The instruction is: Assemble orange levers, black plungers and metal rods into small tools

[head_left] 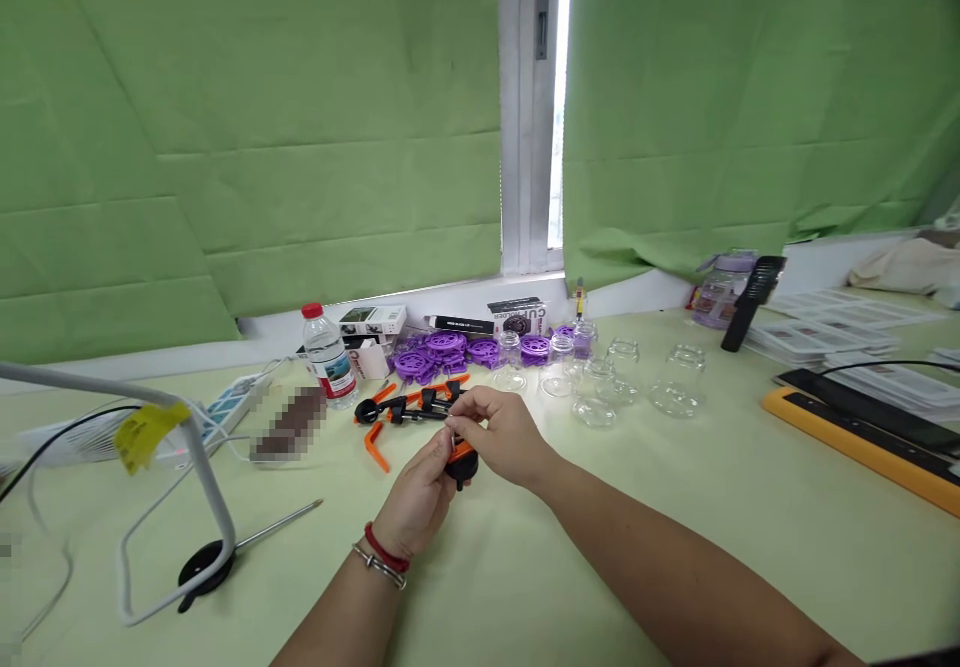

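Near the middle of the table, my left hand (420, 492) is closed on a small black and orange part (463, 462). My right hand (506, 435) meets it from the right, its fingertips pinched together at the top of the part, by a small metallic piece; what exactly they grip is too small to tell. Just behind my hands lie black and orange clamp-like pieces (409, 405) and a loose orange bent piece (375, 447). Purple wheel-shaped parts (442, 349) are piled farther back.
A water bottle (328, 357) stands back left. Clear glass-like vessels (677, 387) are at centre right. A white metal frame (206, 467), black disc and screwdriver (277, 527) are left. An orange-black tool (862, 437) and papers (795, 337) lie right.
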